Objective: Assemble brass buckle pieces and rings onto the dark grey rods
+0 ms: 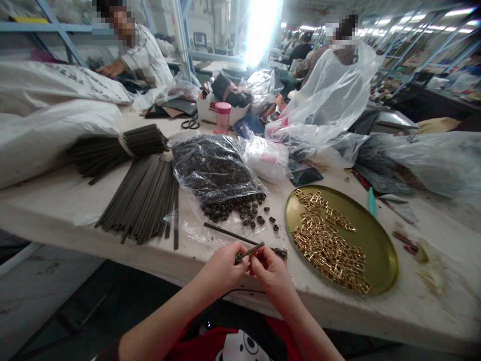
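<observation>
My left hand (pixel 223 267) and my right hand (pixel 271 269) meet at the table's near edge, both pinched on one thin dark strap (pixel 251 250). The strap runs between the fingertips and ends at a small dark loop by my right thumb. A second dark strap (pixel 229 233) lies flat just beyond my hands. To the right sits a round gold tray (pixel 379 235) with several gold buckles (pixel 327 240). Small dark loops (pixel 240 208) spill from a clear plastic bag (pixel 214 165) straight ahead.
A fan of loose dark straps (pixel 145 198) and a tied bundle (pixel 120 145) lie at the left. White sacks (pixel 56 125) fill the far left. Plastic bags, a pink cup (pixel 223 116) and scissors (pixel 191 123) crowd the back. Other people work at the far side.
</observation>
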### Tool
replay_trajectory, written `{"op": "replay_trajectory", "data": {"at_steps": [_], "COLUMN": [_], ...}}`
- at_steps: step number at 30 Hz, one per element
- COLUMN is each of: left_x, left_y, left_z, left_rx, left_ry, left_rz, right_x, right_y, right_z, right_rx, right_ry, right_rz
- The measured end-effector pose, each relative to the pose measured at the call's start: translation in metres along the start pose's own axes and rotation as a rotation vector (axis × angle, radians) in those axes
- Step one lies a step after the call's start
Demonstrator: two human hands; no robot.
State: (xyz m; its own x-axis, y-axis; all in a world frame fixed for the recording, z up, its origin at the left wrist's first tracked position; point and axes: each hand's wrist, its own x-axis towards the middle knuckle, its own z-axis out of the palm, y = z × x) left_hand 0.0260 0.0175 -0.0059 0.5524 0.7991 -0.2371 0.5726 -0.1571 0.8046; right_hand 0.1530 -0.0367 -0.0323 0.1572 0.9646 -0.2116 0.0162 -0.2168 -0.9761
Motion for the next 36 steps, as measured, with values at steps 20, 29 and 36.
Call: {"op": "replay_trajectory", "data": {"at_steps": [20, 29, 36], "left_x": [0.0004, 0.0019, 0.0023], "left_y": [-0.0037, -0.0036, -0.004], "left_z": [-0.003, -0.0029, -0.0066], "left_rx": [-0.046, -0.049, -0.244], "left_ry": [-0.059, -0.075, -0.167], "left_rz": [-0.004, -0.006, -0.042], "right_x": [-0.0007, -0.0008, 0.0029], "right_y": [-0.0028, -0.0039, -0.007], "right_z": [-0.0035, -0.0034, -0.0098], "right_rx": [0.147, 0.165, 0.235], "right_ry": [0.025, 0.019, 0.009], "right_rz": [0.029, 0.026, 0.089]}}
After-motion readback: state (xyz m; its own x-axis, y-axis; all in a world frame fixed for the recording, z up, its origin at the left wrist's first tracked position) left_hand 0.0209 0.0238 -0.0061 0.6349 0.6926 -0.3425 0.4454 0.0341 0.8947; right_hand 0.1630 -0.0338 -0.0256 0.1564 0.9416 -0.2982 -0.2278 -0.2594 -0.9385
